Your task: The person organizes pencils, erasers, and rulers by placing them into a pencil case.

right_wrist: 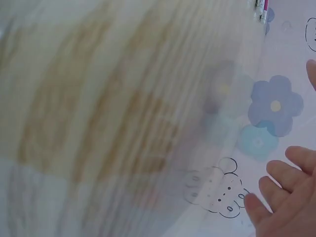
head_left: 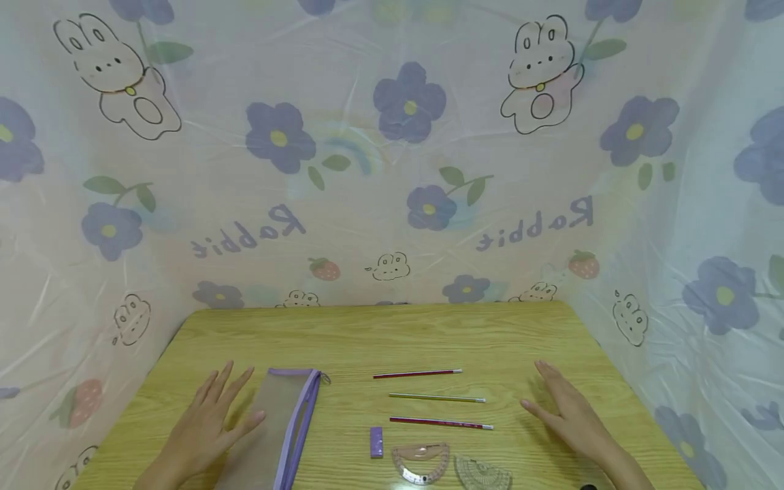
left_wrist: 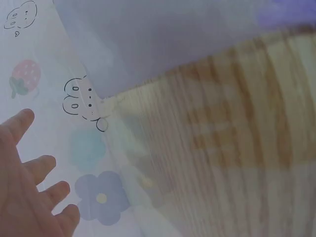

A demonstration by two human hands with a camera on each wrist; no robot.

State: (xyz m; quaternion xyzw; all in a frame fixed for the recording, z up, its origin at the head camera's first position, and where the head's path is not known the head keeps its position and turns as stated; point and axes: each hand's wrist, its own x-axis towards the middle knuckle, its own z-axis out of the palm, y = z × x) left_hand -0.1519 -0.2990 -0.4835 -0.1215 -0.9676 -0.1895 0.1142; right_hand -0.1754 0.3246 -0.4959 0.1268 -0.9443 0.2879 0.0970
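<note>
My left hand [head_left: 205,425], fingers spread, hovers at the left side of a grey see-through pencil case [head_left: 263,415] with a purple zipper. Its thumb overlaps the case in the head view; whether it touches cannot be told. On the right, my right hand [head_left: 572,412] is held with straight fingers and holds nothing. Between the hands lie a red pencil [head_left: 416,374], a gold pencil [head_left: 435,397] and another red pencil [head_left: 437,423]. Nearer are a purple eraser [head_left: 376,442], a clear half-round protractor [head_left: 407,471] and a second protractor [head_left: 482,475].
The wood-grain table [head_left: 343,333] is bounded at the back and sides by a printed curtain [head_left: 343,224] with flowers and rabbits. A small dark object [head_left: 589,487] shows at the bottom edge near the right forearm.
</note>
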